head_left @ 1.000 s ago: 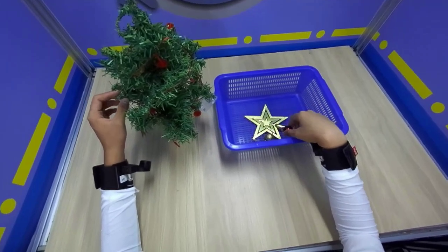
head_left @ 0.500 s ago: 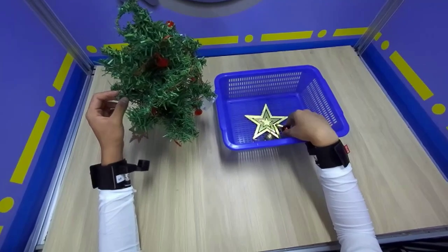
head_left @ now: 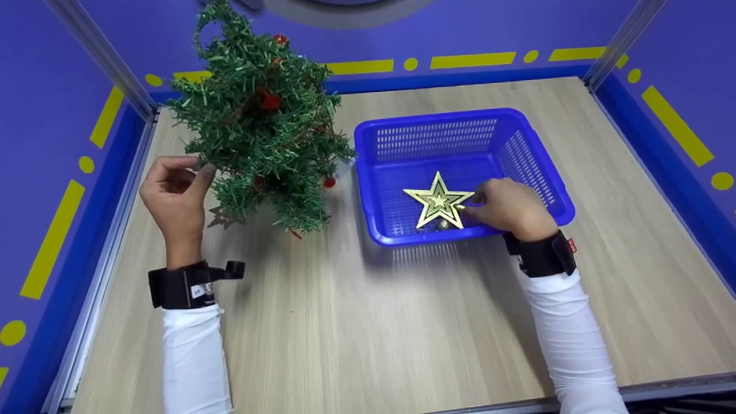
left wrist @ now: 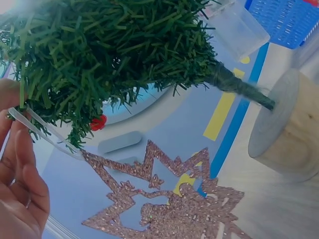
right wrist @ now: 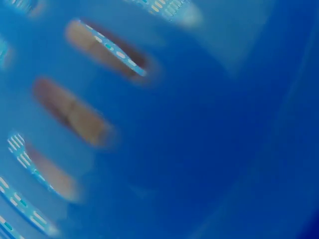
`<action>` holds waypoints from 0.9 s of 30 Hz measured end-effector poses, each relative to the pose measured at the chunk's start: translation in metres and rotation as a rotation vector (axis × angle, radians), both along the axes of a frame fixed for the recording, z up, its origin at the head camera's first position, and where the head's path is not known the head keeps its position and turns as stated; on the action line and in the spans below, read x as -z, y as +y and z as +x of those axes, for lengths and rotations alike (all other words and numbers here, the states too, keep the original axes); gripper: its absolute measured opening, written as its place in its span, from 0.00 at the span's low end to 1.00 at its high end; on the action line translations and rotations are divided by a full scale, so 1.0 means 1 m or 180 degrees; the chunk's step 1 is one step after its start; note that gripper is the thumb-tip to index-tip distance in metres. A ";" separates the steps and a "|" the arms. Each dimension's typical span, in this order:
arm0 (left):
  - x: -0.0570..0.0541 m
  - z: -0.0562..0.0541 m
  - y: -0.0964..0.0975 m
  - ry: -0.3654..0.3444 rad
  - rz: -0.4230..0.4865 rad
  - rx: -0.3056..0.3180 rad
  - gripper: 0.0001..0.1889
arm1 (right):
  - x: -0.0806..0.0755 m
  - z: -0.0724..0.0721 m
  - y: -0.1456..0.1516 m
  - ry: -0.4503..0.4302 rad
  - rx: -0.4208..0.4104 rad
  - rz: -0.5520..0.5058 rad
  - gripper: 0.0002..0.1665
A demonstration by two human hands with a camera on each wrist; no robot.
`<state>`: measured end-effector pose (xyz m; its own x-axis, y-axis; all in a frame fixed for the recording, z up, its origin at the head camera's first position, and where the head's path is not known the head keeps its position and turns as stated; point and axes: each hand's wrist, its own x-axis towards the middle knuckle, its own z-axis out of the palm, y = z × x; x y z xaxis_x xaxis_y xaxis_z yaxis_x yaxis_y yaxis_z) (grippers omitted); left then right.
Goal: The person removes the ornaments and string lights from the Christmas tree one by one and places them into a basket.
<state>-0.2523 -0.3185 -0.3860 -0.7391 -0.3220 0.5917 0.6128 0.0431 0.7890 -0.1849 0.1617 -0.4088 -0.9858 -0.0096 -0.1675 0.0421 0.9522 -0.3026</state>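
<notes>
My left hand [head_left: 178, 192] is at the left side of a small artificial Christmas tree [head_left: 264, 132], pinching the tip of a branch. In the left wrist view, the white ribbon loop [left wrist: 47, 132] of a glittery pinkish star-shaped ornament [left wrist: 189, 214] runs over that branch beside the fingers, and the ornament hangs below. My right hand [head_left: 509, 207] reaches into the blue basket [head_left: 460, 237], fingers bent down beside a gold star [head_left: 438, 201]. What lies under its fingertips is hidden. In the blurred right wrist view, fingers [right wrist: 75, 114] show through the basket slots.
A small gold ball [head_left: 443, 224] lies under the star. Red ornaments, one a red ball [head_left: 328, 182], hang on the tree. The tree stands on a round wooden base [left wrist: 286, 129]. Blue panels [head_left: 52, 144] with yellow marks enclose the wooden table [head_left: 368, 333].
The glittery ornament has come into view below my left hand. A red shiny thing at my right fingertips is now hidden. Both hands have shifted only slightly.
</notes>
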 end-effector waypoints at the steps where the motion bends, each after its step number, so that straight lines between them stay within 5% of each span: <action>1: 0.000 0.000 0.000 0.0034 -0.0019 -0.0007 0.09 | -0.001 0.000 0.000 0.0071 -0.0001 0.0002 0.27; 10: 0.006 -0.002 -0.003 0.0258 -0.0184 -0.0027 0.10 | -0.009 0.001 -0.017 0.0860 0.0001 -0.0121 0.23; 18: 0.016 -0.012 -0.007 0.0338 -0.0327 -0.0111 0.11 | -0.014 0.002 -0.039 0.1274 -0.0162 -0.0217 0.21; 27: 0.000 0.003 0.008 0.0553 -0.0654 -0.0347 0.09 | -0.024 0.005 -0.069 0.1467 -0.0390 -0.0482 0.19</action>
<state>-0.2489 -0.3107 -0.3860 -0.5886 -0.2544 0.7674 0.7209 0.2644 0.6406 -0.1801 0.0931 -0.3846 -0.9471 -0.1205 0.2976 -0.2379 0.8857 -0.3986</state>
